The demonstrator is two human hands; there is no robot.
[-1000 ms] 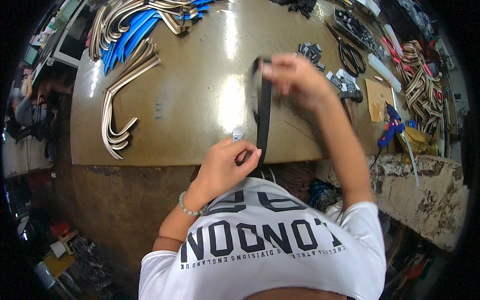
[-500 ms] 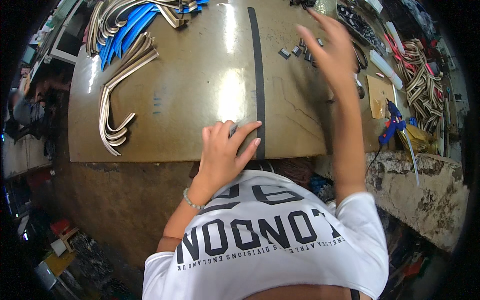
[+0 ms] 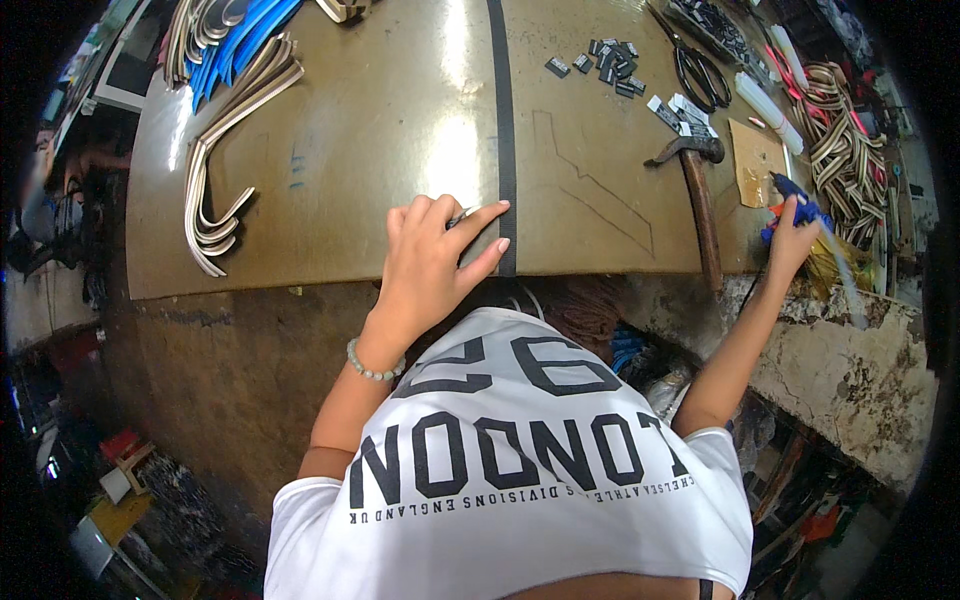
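My left hand (image 3: 425, 245) rests near the table's front edge, fingers bent, with a small dark piece (image 3: 456, 218) tucked between them, mostly hidden. Its index fingertip and thumb touch the left side of a long black strip (image 3: 507, 130), which runs from the far side down to the near edge. At the right edge of the table, my right hand (image 3: 792, 245) is closed around a blue glue gun (image 3: 800, 208). A pale glue stick (image 3: 845, 270) sticks out of the gun's back, blurred by motion.
A hammer (image 3: 700, 200) lies with its handle past the front edge. Beyond it are small black tags (image 3: 615, 62), scissors (image 3: 700, 75), a cardboard piece (image 3: 757, 165) and clear glue sticks (image 3: 768, 112). Bent striped strips (image 3: 200, 200) and blue strips (image 3: 240, 45) lie at left.
My right hand has swung from above the small black tags at the far right down to the glue gun and grasped it. My left hand stays beside the black strip while the view has shifted slightly.
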